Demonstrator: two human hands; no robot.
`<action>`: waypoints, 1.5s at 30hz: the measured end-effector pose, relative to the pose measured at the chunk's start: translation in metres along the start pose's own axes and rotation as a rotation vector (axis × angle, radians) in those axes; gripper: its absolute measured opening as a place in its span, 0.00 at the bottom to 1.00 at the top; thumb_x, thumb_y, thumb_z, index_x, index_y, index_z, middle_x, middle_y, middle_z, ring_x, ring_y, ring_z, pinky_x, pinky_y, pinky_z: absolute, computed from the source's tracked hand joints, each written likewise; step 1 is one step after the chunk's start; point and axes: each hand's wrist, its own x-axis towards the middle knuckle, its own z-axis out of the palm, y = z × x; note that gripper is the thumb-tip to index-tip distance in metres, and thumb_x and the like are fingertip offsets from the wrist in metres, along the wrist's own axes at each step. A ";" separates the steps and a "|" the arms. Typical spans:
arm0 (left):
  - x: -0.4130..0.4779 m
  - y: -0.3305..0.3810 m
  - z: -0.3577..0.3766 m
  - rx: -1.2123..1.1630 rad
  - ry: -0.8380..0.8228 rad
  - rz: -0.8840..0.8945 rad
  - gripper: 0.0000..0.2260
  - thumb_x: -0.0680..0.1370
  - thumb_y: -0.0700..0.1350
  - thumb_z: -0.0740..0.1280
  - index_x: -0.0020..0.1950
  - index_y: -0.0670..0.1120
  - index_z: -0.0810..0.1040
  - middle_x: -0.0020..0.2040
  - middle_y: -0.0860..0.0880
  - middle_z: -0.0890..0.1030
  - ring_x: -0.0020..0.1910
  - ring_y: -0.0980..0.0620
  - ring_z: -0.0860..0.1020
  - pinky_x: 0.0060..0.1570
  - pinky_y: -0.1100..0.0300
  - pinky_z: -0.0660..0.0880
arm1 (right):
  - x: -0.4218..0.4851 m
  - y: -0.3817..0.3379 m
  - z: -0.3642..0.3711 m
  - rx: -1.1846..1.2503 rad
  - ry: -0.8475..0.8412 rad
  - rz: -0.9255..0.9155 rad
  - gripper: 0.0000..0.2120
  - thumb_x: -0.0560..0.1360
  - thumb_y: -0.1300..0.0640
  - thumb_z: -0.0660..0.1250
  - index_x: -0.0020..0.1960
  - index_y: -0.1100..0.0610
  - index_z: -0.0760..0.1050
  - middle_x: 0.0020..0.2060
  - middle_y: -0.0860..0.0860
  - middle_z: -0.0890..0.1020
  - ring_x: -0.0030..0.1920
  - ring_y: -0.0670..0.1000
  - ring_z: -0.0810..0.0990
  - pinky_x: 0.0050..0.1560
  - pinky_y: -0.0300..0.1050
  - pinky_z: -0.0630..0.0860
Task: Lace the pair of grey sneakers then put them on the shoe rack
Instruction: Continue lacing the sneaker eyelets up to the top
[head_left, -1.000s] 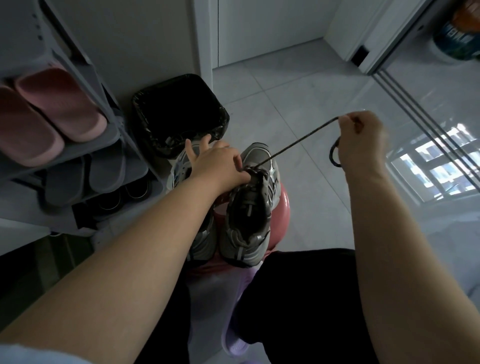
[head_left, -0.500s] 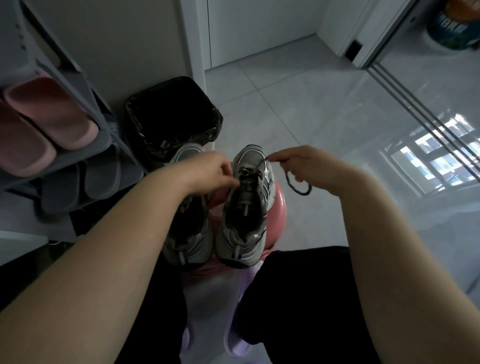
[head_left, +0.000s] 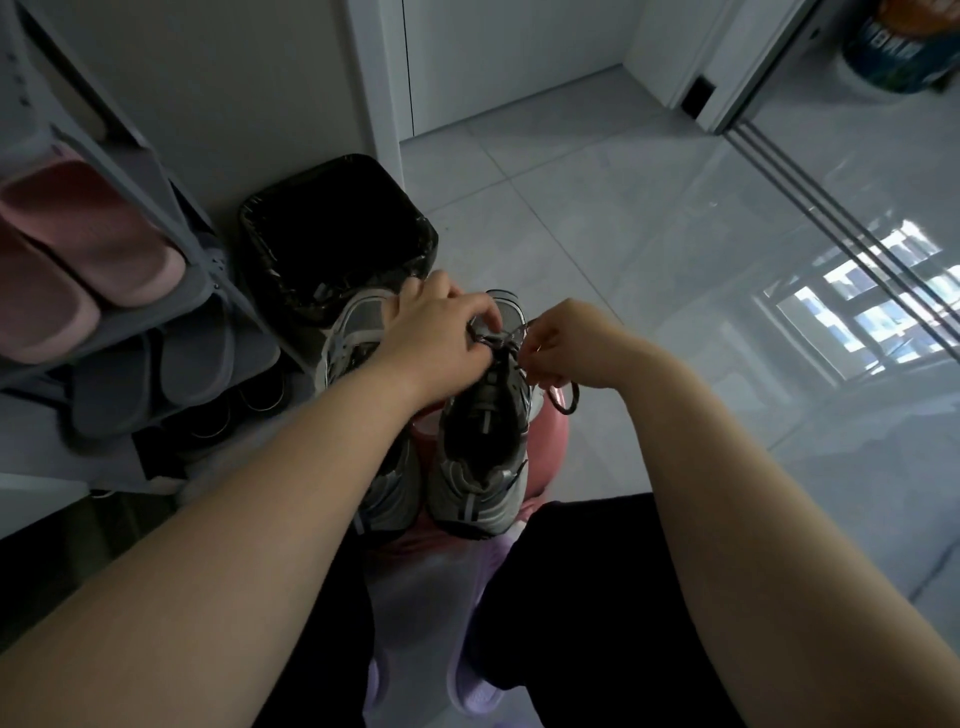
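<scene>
Two grey sneakers stand side by side on a pink stool (head_left: 558, 423) in front of my knees. My left hand (head_left: 439, 332) lies over the toe end of the right sneaker (head_left: 480, 447) and pinches its dark lace (head_left: 569, 402) near the front eyelets. My right hand (head_left: 566, 348) is at the same spot, fingers curled round the lace, and a loop of lace hangs below it. My left forearm covers much of the left sneaker (head_left: 358, 332). The grey shoe rack (head_left: 208, 260) stands at the left.
The rack holds pink slippers (head_left: 78, 244) on an upper shelf and grey slippers (head_left: 156, 379) below. A black-lined bin (head_left: 337, 228) stands just beyond the sneakers, beside the wall. Glossy tiled floor stretches to the right, with a sliding-door track (head_left: 831, 208).
My right hand, which had pulled the lace out far to the right, has come back to the right sneaker's toe end. The taut lace is now slack. My left hand stayed on the shoe.
</scene>
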 end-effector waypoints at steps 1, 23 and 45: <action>-0.001 0.003 0.003 0.041 -0.006 0.017 0.10 0.72 0.46 0.65 0.50 0.57 0.79 0.54 0.51 0.66 0.61 0.47 0.62 0.64 0.52 0.55 | 0.000 0.000 0.000 -0.024 0.004 -0.014 0.05 0.69 0.64 0.68 0.42 0.58 0.81 0.35 0.56 0.83 0.36 0.52 0.80 0.43 0.45 0.78; 0.001 0.004 0.038 0.122 -0.009 -0.063 0.06 0.74 0.51 0.66 0.43 0.53 0.82 0.71 0.54 0.65 0.74 0.46 0.50 0.70 0.42 0.36 | 0.017 0.006 0.010 -0.294 0.261 0.058 0.16 0.74 0.55 0.67 0.61 0.50 0.76 0.61 0.55 0.72 0.64 0.58 0.68 0.63 0.49 0.67; 0.003 -0.007 0.035 0.007 -0.038 -0.106 0.06 0.74 0.52 0.67 0.47 0.53 0.81 0.67 0.53 0.69 0.71 0.49 0.57 0.72 0.45 0.45 | -0.011 -0.011 0.006 0.031 0.073 0.019 0.17 0.74 0.46 0.64 0.36 0.59 0.71 0.34 0.53 0.75 0.37 0.53 0.73 0.37 0.46 0.68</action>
